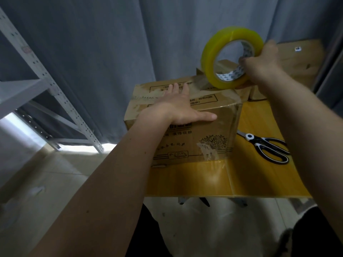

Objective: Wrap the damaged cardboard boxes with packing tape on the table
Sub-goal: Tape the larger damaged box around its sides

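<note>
A worn brown cardboard box with printed text and old tape marks stands on the yellow table. My left hand lies flat on the box's top with straight fingers, the thumb along the front top edge. My right hand grips a large roll of yellowish clear packing tape, held upright above the box's far right corner. A clear strip of tape runs from the roll down the box's right front edge to the table.
Black-and-white scissors lie on the table right of the box. More cardboard boxes stand behind at the right. A grey metal shelf rack is at the left, before a grey curtain.
</note>
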The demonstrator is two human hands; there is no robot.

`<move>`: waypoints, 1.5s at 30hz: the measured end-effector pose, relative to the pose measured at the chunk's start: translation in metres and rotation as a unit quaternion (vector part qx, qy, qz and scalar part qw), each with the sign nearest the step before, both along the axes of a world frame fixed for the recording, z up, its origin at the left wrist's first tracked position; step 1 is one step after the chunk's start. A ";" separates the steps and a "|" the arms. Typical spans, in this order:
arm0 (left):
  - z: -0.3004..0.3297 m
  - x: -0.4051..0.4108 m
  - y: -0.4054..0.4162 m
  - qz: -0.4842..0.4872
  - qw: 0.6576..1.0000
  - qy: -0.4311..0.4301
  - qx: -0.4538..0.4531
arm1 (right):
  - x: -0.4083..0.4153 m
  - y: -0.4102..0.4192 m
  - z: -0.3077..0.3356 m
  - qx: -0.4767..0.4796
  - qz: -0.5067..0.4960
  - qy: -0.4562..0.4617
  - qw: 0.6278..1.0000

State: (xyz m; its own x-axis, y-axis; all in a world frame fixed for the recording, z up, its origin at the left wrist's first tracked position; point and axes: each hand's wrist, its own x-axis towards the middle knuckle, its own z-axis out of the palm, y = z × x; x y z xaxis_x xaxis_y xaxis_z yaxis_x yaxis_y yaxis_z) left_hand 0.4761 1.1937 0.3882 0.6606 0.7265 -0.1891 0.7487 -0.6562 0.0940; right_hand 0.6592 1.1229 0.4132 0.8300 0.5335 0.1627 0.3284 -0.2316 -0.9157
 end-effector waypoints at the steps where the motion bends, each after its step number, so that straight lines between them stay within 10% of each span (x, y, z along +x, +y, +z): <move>1: -0.001 0.000 0.000 0.000 1.000 0.001 0.000 | 0.000 0.000 -0.001 0.009 0.002 0.015 1.000; 9: -0.004 0.004 0.000 -0.008 1.000 -0.003 0.001 | -0.015 0.002 -0.025 0.113 0.048 0.248 0.961; 34: -0.006 0.032 -0.021 -0.015 0.998 -0.044 0.053 | -0.021 0.002 -0.028 0.016 0.019 -0.025 0.999; 45: -0.004 0.030 -0.023 -0.022 0.999 -0.034 0.029 | 0.001 -0.009 -0.025 0.116 0.021 0.077 0.990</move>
